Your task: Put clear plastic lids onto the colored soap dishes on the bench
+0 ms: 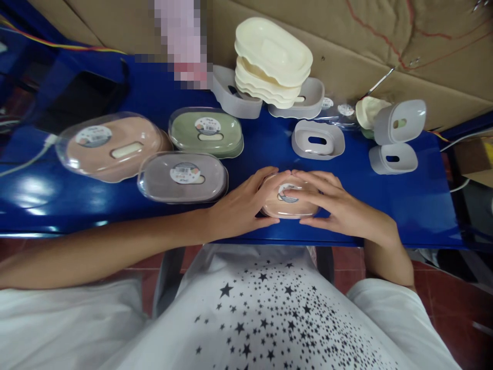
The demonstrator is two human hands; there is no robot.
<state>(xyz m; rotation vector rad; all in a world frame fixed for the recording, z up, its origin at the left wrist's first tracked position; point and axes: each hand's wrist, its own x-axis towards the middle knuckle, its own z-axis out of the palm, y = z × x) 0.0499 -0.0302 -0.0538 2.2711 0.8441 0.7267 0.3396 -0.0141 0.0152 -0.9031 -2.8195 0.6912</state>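
A peach oval plastic box (292,208) with a clear cover and a round barcode label lies near the table's front edge. Around its left end curls my left hand (246,203), thumb at the front edge and fingers over the far side. My right hand (335,200) grips the other end the same way, with one finger across the label. To the left lie a grey covered box (154,185), a green covered box (181,123) and a larger peach covered box (146,128), each with a label and a slot.
Behind my hands stands a grey slotted part (337,145). Cream wavy-edged parts (304,51) are stacked beyond it on grey pieces. More grey slotted parts (416,115) stand at right on the blue table (416,205). A black device (79,100) lies at far left.
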